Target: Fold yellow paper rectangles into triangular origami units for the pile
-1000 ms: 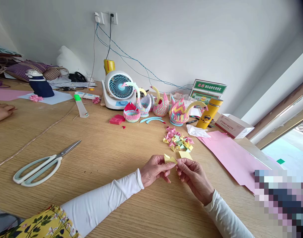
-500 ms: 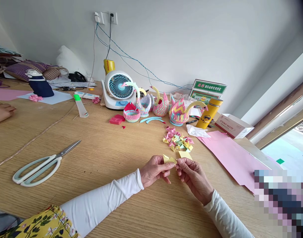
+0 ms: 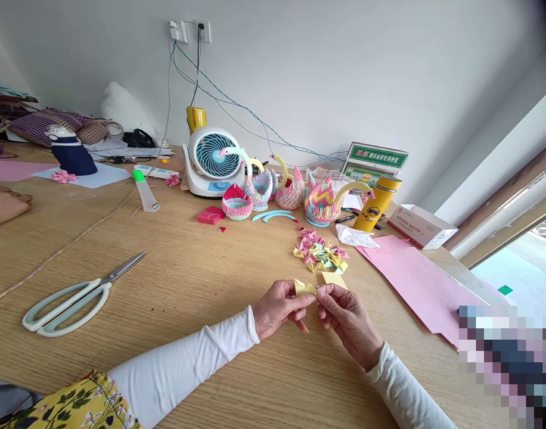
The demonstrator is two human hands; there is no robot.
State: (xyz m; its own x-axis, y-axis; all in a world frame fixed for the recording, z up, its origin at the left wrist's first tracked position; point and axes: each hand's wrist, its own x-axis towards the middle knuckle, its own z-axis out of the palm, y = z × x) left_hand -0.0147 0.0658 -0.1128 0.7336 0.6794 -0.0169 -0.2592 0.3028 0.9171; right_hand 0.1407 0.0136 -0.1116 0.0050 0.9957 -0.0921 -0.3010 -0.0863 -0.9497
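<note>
A small piece of folded yellow paper (image 3: 303, 288) is pinched between the thumb and fingers of my left hand (image 3: 282, 307). My right hand (image 3: 348, 319) grips the right end of the same paper with thumb and forefinger, so both hands almost meet. Just behind my right fingers lies a flat yellow paper sheet (image 3: 334, 279), partly covered. Beyond it is a loose pile of folded paper pieces (image 3: 320, 251) in pink, yellow and green. My fingers hide part of the paper's folds.
Several paper swans (image 3: 291, 189) stand near a fan (image 3: 216, 161). White-handled scissors (image 3: 83, 301) and a glue bottle (image 3: 145, 192) lie left. Pink paper (image 3: 409, 280), a yellow flask (image 3: 377, 205) and a sticky note box (image 3: 421, 226) are right. Another person's hand (image 3: 7, 205) rests at far left.
My hands and the yellow paper have barely shifted; my right fingers sit slightly further left on it. The other person's hand at the far left has moved a little.
</note>
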